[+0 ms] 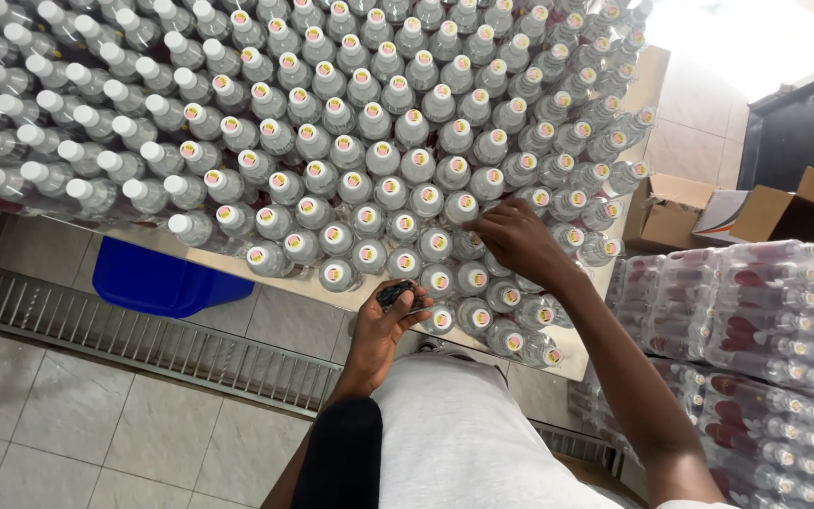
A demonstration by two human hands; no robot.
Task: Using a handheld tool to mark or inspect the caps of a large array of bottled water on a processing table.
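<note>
A person is standing at the near edge of a counter that is crowded with clear plastic bottles, all upright and packed shoulder to shoulder. Most of the caps toward twelve o'clock and three o'clock are already bearing small round coloured stickers, while a wide band of bottles toward ten and nine o'clock is showing plain white caps. By that count, a large share of the work looks done and the plain-capped group at the far left looks to be what is left.

The right hand is reaching over the front rows at about two o'clock from the body, fingers curled down and pressing on or pinching at a cap near the counter's edge; exactly which cap it is touching is hidden under the fingers. The left hand is hovering just off the counter's near edge at twelve o'clock, closed around a small dark object pinched between thumb and fingers; what that object is cannot be told.

Under the counter at ten o'clock a blue bin is sitting on the tiled floor, beside a metal floor grate. At three o'clock shrink-wrapped packs of bottles are lying stacked, and open cardboard boxes are standing beyond them.
</note>
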